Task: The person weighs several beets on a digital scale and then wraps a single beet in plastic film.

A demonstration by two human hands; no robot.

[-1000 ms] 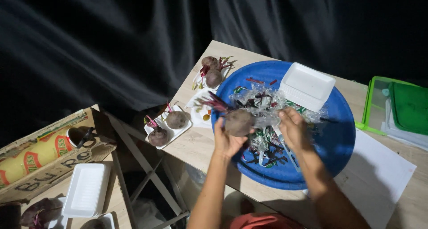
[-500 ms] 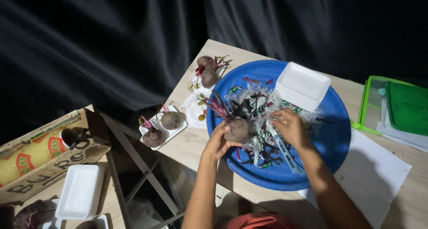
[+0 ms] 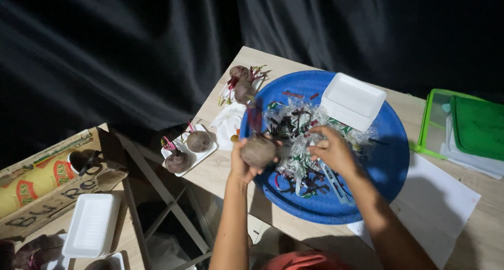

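Two hands at work over the blue round tray [image 3: 388, 159]. The left hand [image 3: 242, 162] is wrapped around a beetroot [image 3: 258, 152], fingers clamped on its underside, holding it over the tray's near-left rim with the dark red stalks [image 3: 255, 116] pointing away from the person. The right hand [image 3: 332, 150] is apart from the left, resting on a heap of crumpled clear film [image 3: 299, 159] mixed with cut stalk pieces; I cannot tell whether its fingers pinch the film or merely press on it.

Risks, as judged: the beetroot is round and earthy-skinned, gripped from one side only and held at the tray's edge, so a slip would send it onto the wooden table [image 3: 472, 249] or off the near side. The film is thin and clingy; a tug could drag scraps, or the white foam tray [image 3: 353, 101] sitting at the far side of the blue tray, along with it.

Materials: the blue tray looks like smooth plastic. The foam tray is shallow, rectangular and matte. To the left, a second foam tray [image 3: 209, 152] carries two beetroots, and more lie at the far-left table corner [image 3: 240, 83]. A green-rimmed plastic box [image 3: 464, 131] stands at the right. A printed cardboard box [image 3: 42, 183] sits at the left, below table level.
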